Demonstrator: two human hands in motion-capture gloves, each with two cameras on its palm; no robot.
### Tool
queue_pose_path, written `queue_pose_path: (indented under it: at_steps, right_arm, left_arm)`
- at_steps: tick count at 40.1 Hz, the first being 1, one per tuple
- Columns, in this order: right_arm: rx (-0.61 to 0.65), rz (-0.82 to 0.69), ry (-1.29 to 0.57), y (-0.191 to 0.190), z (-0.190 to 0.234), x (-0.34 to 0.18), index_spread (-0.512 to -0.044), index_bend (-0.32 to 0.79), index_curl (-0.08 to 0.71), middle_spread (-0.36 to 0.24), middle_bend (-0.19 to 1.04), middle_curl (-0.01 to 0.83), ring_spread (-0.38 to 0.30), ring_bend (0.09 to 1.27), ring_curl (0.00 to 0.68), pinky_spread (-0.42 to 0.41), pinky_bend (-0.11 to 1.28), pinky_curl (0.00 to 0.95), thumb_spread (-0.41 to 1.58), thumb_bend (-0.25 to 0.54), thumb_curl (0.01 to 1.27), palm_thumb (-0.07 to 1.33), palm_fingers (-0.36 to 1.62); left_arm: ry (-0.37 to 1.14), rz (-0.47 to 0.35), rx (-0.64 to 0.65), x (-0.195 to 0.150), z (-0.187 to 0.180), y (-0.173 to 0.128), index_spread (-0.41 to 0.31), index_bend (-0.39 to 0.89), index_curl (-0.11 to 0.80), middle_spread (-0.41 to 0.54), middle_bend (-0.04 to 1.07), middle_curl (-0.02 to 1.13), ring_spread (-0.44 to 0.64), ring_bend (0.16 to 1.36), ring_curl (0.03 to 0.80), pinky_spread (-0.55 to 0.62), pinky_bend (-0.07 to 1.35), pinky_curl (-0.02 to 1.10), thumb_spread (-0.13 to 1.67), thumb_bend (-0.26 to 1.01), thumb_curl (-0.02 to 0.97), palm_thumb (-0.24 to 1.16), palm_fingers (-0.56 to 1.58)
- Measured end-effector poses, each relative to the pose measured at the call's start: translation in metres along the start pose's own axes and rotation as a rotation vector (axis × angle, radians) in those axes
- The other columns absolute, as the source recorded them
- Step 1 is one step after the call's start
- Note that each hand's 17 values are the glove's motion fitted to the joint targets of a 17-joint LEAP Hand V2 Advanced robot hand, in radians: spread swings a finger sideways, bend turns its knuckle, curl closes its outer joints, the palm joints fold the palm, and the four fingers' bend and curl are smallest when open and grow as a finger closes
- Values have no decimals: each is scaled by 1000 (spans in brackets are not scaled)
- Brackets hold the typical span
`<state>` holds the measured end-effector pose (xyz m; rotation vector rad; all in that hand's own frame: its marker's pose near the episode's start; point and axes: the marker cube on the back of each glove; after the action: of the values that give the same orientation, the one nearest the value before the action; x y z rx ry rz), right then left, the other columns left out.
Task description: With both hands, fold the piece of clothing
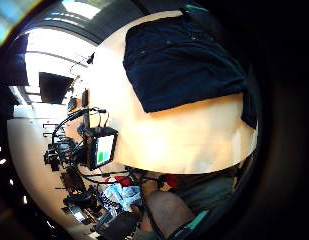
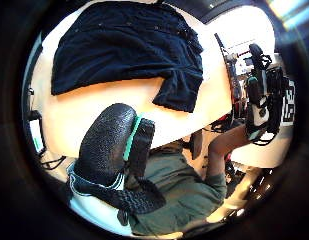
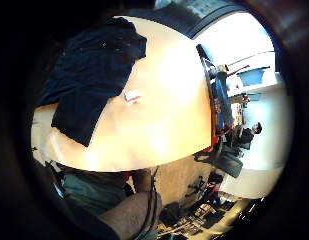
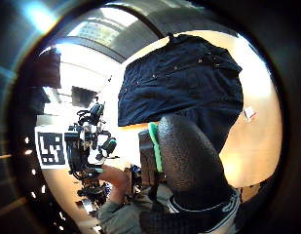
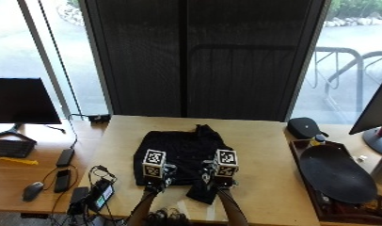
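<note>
A dark shirt (image 5: 179,153) lies spread flat on the light wooden table (image 5: 260,146), collar toward the far side. One part of it (image 5: 202,192) sticks out toward the near edge. My left hand (image 5: 153,184) and right hand (image 5: 221,184) hover side by side over the shirt's near edge, raised off the cloth. Both palm cameras see the whole shirt (image 2: 124,45) (image 4: 184,78) from above, apart from the hands. The left thumb (image 2: 106,145) and right thumb (image 4: 186,156) show relaxed and touch nothing. Neither hand holds cloth.
A small white tag (image 3: 132,96) lies on the table beside the shirt. A small screen device with cables (image 5: 98,195) sits at the table's near left corner. A black case (image 5: 306,127) and a dark tray (image 5: 335,174) stand at the right.
</note>
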<state>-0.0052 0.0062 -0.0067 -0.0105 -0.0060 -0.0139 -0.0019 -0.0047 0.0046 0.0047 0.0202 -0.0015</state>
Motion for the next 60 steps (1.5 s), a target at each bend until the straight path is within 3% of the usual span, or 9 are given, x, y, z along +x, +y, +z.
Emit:
queue_pose_path:
  at_steps: [6, 16, 27, 39, 50, 56, 60]
  right_arm:
    - [-4, 13, 24, -5, 5, 0, -294, 189, 126, -14, 157, 72, 120, 213, 73, 226, 510, 178, 787, 153, 92, 253, 225]
    - [11, 10, 33, -1, 0, -2, -360, 175, 200, -11, 169, 132, 163, 232, 122, 291, 537, 239, 1104, 125, 157, 268, 181]
    - [7, 1, 16, -1, 5, -1, -381, 168, 244, -4, 172, 180, 179, 246, 160, 309, 552, 275, 1226, 80, 206, 279, 154]
    - [3, 30, 36, -2, 21, 9, -386, 162, 274, 0, 173, 215, 184, 252, 189, 309, 562, 301, 1262, 33, 245, 297, 138]
    - [-74, 31, 44, -21, 79, 12, -376, 105, 252, 16, 184, 244, 185, 297, 222, 303, 626, 332, 1224, -7, 283, 337, 91]
    - [-126, 11, 23, -24, 98, 9, -375, 111, 237, 21, 187, 259, 185, 325, 239, 294, 649, 342, 1200, -11, 300, 366, 70]
    - [-162, -6, 52, -13, 94, 2, -370, 116, 232, 27, 185, 266, 184, 333, 244, 282, 669, 349, 1185, -7, 313, 396, 70]
  left_arm:
    - [38, -4, 0, -4, 2, -1, -68, 130, 84, 8, 244, 155, 144, 513, 176, 263, 297, 100, 726, 72, 86, 162, 398]
    - [33, -2, -15, -5, 1, 1, -85, 134, 146, 15, 241, 236, 194, 552, 229, 368, 333, 151, 989, 30, 152, 175, 347]
    - [54, 45, -15, -1, 2, -2, -86, 135, 190, 28, 243, 293, 209, 574, 256, 410, 353, 186, 1089, -14, 200, 179, 318]
    - [72, 14, -6, -10, 18, -11, -84, 130, 224, 31, 239, 337, 215, 591, 277, 423, 369, 218, 1118, -18, 235, 178, 295]
    - [85, -41, -78, -25, 68, -31, -78, 101, 225, 44, 223, 361, 214, 627, 297, 409, 417, 253, 1124, -15, 261, 196, 250]
    - [-22, -128, -191, -34, 62, -9, -75, 96, 218, 53, 228, 374, 214, 649, 305, 405, 449, 273, 1129, -8, 276, 226, 231]
    - [1, -96, -251, -31, 77, -13, -73, 104, 218, 56, 225, 378, 213, 662, 311, 397, 469, 283, 1129, -8, 285, 255, 228]
